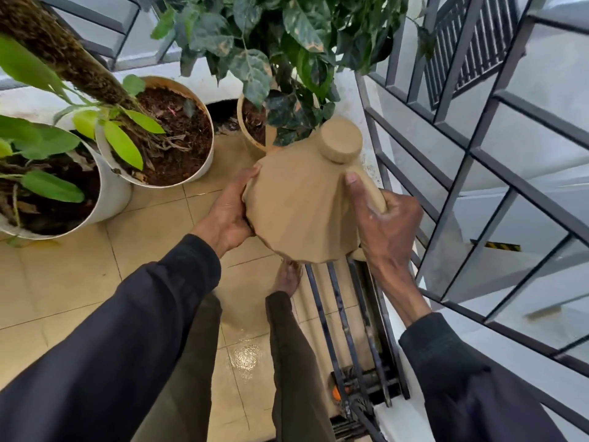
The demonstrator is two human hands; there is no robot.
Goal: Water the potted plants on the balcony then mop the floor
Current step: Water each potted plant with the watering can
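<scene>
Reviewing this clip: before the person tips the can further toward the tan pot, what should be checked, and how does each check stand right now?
1. Right hand grips the handle: ok.
2. Left hand holds the watering can at its side: ok.
3. Can tilted toward the tan pot: ok.
4. Spout over the soil: cannot tell, leaves hide it.
5. Floor dry underfoot: not ok, wet patch behind the bare foot.
</scene>
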